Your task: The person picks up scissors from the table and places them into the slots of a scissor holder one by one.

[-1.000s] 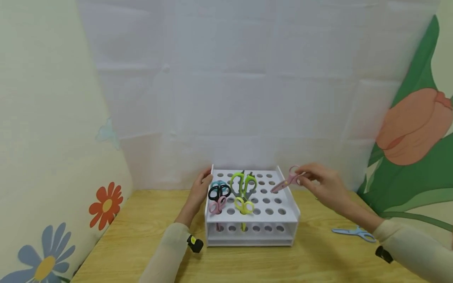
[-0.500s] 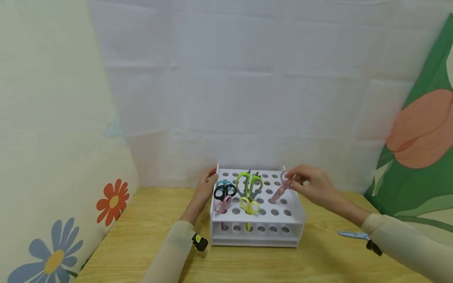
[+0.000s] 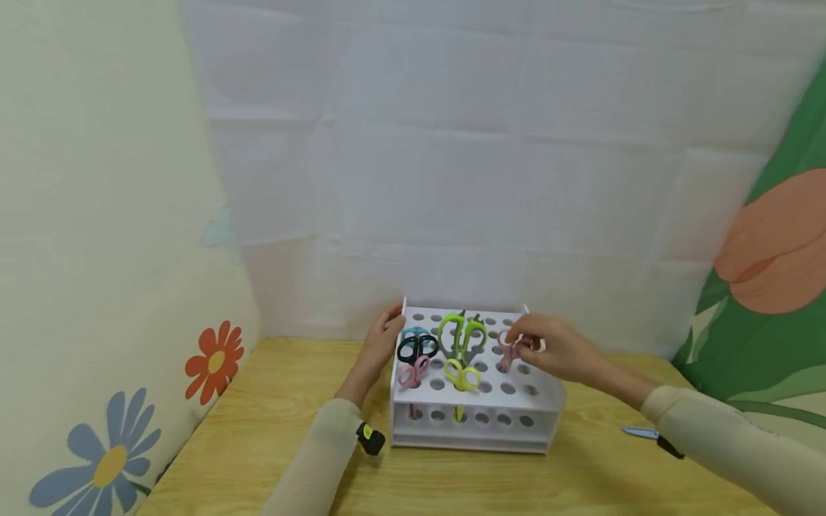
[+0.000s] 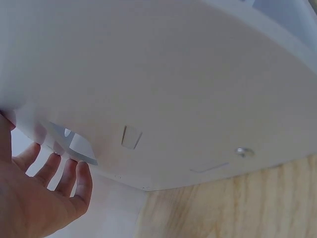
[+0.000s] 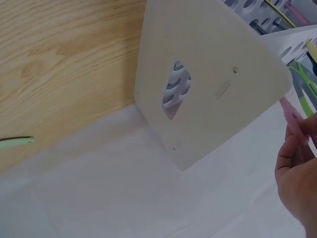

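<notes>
A white rack [image 3: 477, 398] with rows of round holes stands on the table. My right hand [image 3: 558, 347] pinches pink scissors [image 3: 507, 355] by the handle loops, blades down in a hole on the rack's right half. In the right wrist view, the pink scissors [image 5: 292, 119] show between thumb and fingers. With relaxed fingers, my left hand [image 3: 379, 344] touches the rack's left side at the back; in the left wrist view its fingertips meet the side panel [image 4: 163, 89] near a cutout. Black [image 3: 417, 349], teal, pink, yellow [image 3: 462, 374] and green-handled scissors [image 3: 461, 333] stand in the rack.
Blue scissors [image 3: 639, 432] lie on the table to the right, partly covered by my right forearm. A light green tip [image 5: 17, 142] lies on the wood in the right wrist view. A white cloth [image 3: 387, 179] hangs behind the rack; painted walls flank it.
My right hand has moved left and down, bringing the pink scissors from above the rack's right edge into a hole. The view has shifted slightly; my left hand stays at the rack.
</notes>
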The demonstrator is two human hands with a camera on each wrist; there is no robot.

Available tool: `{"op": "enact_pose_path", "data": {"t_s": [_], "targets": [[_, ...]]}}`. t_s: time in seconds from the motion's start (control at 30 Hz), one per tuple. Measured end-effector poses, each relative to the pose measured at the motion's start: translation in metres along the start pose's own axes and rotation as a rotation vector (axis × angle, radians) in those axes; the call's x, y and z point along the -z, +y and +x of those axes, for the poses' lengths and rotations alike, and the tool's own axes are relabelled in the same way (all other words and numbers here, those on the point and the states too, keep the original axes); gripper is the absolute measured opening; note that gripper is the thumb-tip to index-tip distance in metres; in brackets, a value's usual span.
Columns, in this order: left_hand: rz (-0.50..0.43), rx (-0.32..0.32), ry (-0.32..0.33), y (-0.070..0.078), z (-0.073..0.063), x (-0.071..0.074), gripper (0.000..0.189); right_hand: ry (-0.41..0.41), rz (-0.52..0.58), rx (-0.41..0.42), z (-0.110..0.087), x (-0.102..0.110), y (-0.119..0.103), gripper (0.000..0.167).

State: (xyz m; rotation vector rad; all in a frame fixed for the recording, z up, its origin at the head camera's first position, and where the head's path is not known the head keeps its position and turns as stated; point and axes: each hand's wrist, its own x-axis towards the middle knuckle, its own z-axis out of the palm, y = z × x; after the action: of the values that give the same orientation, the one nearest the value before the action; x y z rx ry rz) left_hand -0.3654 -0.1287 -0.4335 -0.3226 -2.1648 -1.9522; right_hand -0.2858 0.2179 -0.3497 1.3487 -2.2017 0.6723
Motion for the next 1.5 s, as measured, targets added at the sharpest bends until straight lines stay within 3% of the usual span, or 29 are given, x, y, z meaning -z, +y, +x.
{"op": "enact_pose_path", "data": {"t_s": [0.17,0.37,0.77,1.17,1.5], "targets": [[-0.012,-0.004,-0.005,-0.003,0.002,-0.002,0.046,-0.088,0.008,0.015,0.001,-0.005,0.006,0.027],[-0.005,0.015,0.012,-0.003,0.002,-0.001,0.047,-0.133,0.025,-0.017,0.002,-0.009,0.008,0.027],[-0.026,0.002,0.002,0.004,0.0,-0.001,0.048,-0.174,0.054,-0.047,0.007,-0.007,0.007,0.027],[-0.018,-0.023,0.0,-0.001,0.002,0.001,0.048,-0.165,0.012,0.057,0.008,-0.011,0.012,0.025],[-0.009,-0.019,0.005,0.0,0.002,0.0,0.048,-0.175,0.027,0.003,0.005,-0.019,0.014,0.025]]}}
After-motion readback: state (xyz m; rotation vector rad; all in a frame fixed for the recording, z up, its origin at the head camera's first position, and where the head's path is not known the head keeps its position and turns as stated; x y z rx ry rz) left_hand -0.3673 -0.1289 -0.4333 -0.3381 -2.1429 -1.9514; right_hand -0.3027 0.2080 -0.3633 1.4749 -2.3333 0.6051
